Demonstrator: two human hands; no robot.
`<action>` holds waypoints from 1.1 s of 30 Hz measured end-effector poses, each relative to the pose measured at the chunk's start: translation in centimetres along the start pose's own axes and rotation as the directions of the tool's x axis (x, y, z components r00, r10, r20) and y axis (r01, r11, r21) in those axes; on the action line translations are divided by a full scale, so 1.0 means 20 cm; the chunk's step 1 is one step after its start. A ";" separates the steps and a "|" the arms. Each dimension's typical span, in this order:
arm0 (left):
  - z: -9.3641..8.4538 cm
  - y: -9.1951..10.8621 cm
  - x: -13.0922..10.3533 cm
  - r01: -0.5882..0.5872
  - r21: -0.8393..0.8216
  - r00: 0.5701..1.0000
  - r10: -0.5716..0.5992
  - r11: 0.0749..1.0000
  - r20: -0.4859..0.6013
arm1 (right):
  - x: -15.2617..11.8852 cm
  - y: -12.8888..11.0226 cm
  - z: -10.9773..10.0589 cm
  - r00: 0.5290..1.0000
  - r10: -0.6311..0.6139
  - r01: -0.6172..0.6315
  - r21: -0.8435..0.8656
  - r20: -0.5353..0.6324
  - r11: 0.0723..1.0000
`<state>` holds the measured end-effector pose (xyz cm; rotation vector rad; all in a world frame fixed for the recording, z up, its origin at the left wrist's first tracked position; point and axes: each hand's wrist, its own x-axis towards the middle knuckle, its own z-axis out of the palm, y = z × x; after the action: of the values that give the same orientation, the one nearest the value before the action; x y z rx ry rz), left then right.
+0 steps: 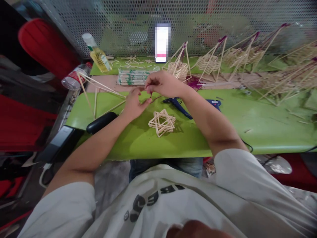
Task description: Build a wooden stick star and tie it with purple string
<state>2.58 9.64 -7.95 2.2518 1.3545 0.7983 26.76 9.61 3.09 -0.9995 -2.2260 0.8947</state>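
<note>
My left hand (134, 103) is closed at the spot where the thin wooden sticks of an open frame (95, 103) come together; its fingers partly hide the joint. Close beside it, my right hand (162, 84) pinches a thin dark purple string (156, 98), whose loose part curves down between the hands. Below them a star-shaped lattice of stacked short sticks (162, 123) lies on the green table (133, 142). A blue glue gun (182, 108) rests under my right forearm, partly covered by it.
A lit phone (162, 43) leans against the perforated metal screen. Several stick structures with purple-tied tops (209, 62) stand along the back right. At left are a bottle of yellow liquid (100, 59), a clear plastic bottle (74, 78), a black case (101, 122) and a power bank (60, 140).
</note>
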 end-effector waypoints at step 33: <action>-0.07 0.06 0.00 0.155 0.495 0.960 -0.249 0.855 0.131 | -0.51 0.08 -0.10 0.932 -0.003 0.029 0.066 -0.362 0.997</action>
<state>2.39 9.11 -6.27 2.4002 1.8105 0.1694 34.81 3.04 1.22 -1.0200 -1.8771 0.7092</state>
